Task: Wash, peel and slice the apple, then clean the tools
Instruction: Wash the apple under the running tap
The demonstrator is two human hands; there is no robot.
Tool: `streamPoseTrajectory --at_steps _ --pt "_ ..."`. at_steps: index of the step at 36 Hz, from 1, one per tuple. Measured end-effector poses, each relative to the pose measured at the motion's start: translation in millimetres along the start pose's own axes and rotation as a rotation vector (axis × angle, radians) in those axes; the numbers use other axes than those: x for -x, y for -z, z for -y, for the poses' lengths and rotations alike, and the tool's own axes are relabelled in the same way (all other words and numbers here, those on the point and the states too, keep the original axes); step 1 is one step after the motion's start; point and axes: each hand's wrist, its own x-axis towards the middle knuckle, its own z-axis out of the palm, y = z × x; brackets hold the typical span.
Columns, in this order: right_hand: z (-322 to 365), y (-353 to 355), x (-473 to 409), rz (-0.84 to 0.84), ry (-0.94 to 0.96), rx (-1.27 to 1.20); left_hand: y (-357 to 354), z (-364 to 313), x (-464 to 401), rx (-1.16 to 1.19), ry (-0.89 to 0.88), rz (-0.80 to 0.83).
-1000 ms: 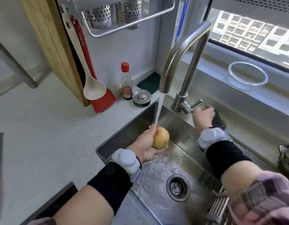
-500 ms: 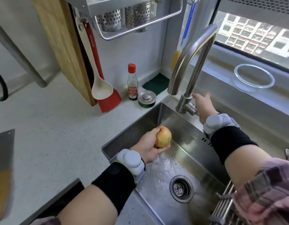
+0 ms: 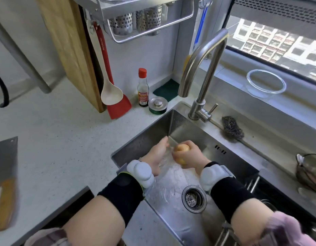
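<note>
Over the steel sink (image 3: 144, 139), my right hand (image 3: 190, 158) grips a yellow-red apple (image 3: 183, 148), its fingers curled round the fruit. My left hand (image 3: 158, 153) is just to the left of the apple with fingers stretched out, apart from it by a small gap. No water runs from the tap spout (image 3: 203, 64); the sink floor is wet. A cleaver (image 3: 4, 178) with a wooden handle lies on the counter at the far left.
A drain (image 3: 194, 198) lies near my right wrist. A steel scourer (image 3: 231, 127) rests behind the sink, a glass bowl (image 3: 266, 83) on the sill. Bottle (image 3: 142, 87), sink plug (image 3: 157, 105), green sponge (image 3: 168, 89), hanging spoon (image 3: 110, 89), red spatula (image 3: 118, 105) and wooden board (image 3: 72, 50) stand at the back.
The water stopped. My right hand left the tap lever and came down to grip the apple; my left hand let it go and now lies beside it.
</note>
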Motion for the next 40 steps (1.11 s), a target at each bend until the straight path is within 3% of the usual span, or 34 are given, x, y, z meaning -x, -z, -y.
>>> streamPoseTrajectory --at_steps 4,7,10,17,22,26,32,37,40 --pt "-10.4 4.5 -4.4 -0.033 -0.05 -0.047 8.3 7.8 -2.0 -0.095 0.055 -0.04" --pt "-12.4 4.3 -5.4 -0.047 -0.017 0.198 11.4 13.2 -7.1 -0.125 0.055 -0.05" --pt "-12.3 1.2 -4.9 0.003 -0.09 0.163 12.1 16.8 -8.1 -0.137 0.022 -0.044" --pt "-4.1 -9.3 -1.2 0.002 0.014 0.427 18.3 18.4 -5.5 -0.117 -0.054 -0.048" --pt "0.8 -10.5 -1.4 -0.002 -0.069 0.195 20.2 13.9 5.8 -0.142 -0.122 -0.074" --pt "-4.0 -8.7 -2.3 -0.025 -0.071 0.329 24.6 16.2 3.3 -0.168 -0.133 -0.069" --pt "12.0 -12.3 14.4 -0.012 -0.075 -0.028 39.6 19.2 15.9 -0.342 -0.235 0.053" --pt "36.6 -19.3 33.9 -0.042 0.008 0.329 50.9 16.6 29.4 -0.361 -0.301 0.051" --pt "52.6 -27.0 52.2 0.056 -0.06 0.238 66.0 16.1 39.7 -0.322 -0.329 0.043"
